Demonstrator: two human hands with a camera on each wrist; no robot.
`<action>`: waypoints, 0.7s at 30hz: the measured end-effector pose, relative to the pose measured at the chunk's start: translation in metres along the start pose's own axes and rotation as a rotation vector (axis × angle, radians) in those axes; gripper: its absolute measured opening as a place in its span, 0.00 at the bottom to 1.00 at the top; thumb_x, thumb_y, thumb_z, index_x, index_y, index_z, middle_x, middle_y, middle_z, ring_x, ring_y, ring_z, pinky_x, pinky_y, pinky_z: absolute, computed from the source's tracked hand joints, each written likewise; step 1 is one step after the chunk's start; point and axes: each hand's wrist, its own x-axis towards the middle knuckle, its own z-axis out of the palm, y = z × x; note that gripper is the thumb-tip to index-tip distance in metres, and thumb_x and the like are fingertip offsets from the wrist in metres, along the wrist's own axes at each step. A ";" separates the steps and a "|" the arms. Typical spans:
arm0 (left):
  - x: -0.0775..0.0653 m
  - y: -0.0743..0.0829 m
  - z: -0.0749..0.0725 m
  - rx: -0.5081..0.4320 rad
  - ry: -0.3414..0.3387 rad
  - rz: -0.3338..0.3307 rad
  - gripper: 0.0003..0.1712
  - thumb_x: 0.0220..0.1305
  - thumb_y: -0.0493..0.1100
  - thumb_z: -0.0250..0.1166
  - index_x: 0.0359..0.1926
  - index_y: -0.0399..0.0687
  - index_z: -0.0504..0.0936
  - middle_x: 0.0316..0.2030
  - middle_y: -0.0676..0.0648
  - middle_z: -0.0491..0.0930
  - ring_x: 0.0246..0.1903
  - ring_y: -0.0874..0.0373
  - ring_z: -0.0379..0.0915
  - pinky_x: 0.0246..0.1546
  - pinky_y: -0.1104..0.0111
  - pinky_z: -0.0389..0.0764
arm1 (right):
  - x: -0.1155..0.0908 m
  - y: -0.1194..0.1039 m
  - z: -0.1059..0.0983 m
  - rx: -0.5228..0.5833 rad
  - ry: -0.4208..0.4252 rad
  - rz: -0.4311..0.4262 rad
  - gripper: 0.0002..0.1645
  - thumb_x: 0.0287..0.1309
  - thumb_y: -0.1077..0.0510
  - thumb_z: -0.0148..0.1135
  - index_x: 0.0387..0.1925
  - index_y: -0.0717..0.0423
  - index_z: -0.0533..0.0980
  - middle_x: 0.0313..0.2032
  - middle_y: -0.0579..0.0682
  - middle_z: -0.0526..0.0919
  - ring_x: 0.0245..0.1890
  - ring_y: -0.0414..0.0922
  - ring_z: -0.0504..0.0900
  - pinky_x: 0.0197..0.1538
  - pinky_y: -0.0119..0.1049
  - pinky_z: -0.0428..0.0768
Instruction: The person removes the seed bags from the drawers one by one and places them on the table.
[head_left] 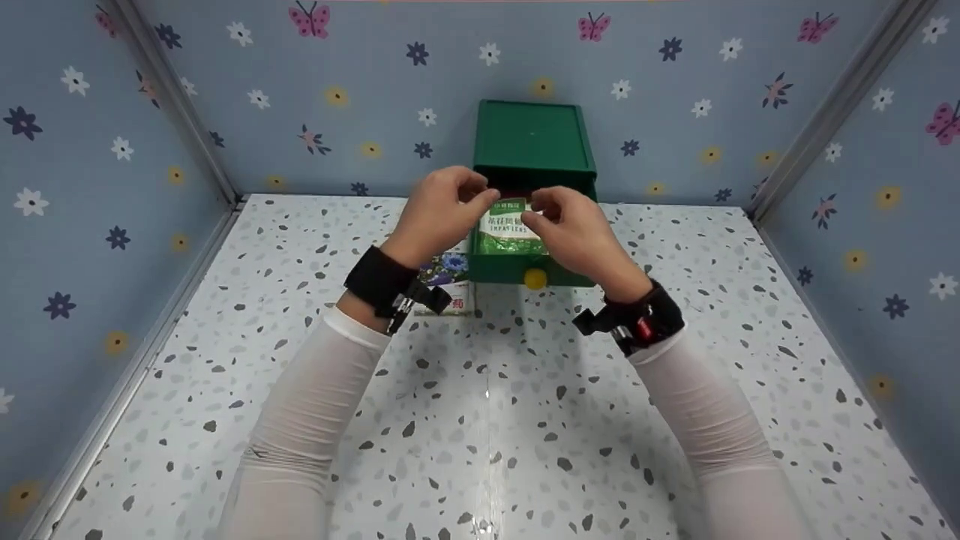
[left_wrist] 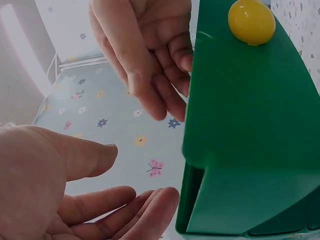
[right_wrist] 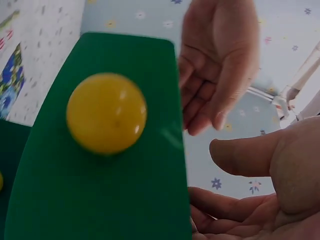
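A green-and-white packet [head_left: 504,238] is contained in the pulled-out drawer [head_left: 495,270] of a green box [head_left: 534,135]. The left hand [head_left: 444,210] and right hand [head_left: 579,234] are held over it, thumbs parted from loosely bent fingers, nothing grasped; contact cannot be determined. A yellow knob [head_left: 535,279] is fitted in front. A flowered packet [head_left: 452,268] is placed alongside on the surface [head_left: 525,442].

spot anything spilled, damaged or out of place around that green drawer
Nothing looks spilled or damaged. Only mildly odd: the flower-printed packet lies outside, left of the open green drawer, while the green-and-white packet lies inside it.
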 end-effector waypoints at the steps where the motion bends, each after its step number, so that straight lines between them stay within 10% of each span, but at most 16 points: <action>1: 0.002 0.001 0.002 0.012 -0.007 0.002 0.19 0.83 0.48 0.67 0.61 0.38 0.88 0.55 0.40 0.87 0.53 0.48 0.83 0.58 0.54 0.84 | 0.002 0.001 -0.001 -0.015 -0.004 0.003 0.27 0.84 0.52 0.62 0.73 0.62 0.76 0.64 0.58 0.83 0.61 0.52 0.82 0.65 0.49 0.81; 21: 0.028 0.025 0.024 0.254 -0.175 -0.095 0.22 0.84 0.48 0.64 0.30 0.48 0.70 0.25 0.51 0.61 0.22 0.55 0.60 0.29 0.63 0.63 | 0.031 0.014 -0.009 -0.280 -0.092 0.017 0.13 0.83 0.53 0.62 0.39 0.58 0.78 0.26 0.50 0.74 0.27 0.49 0.76 0.39 0.45 0.72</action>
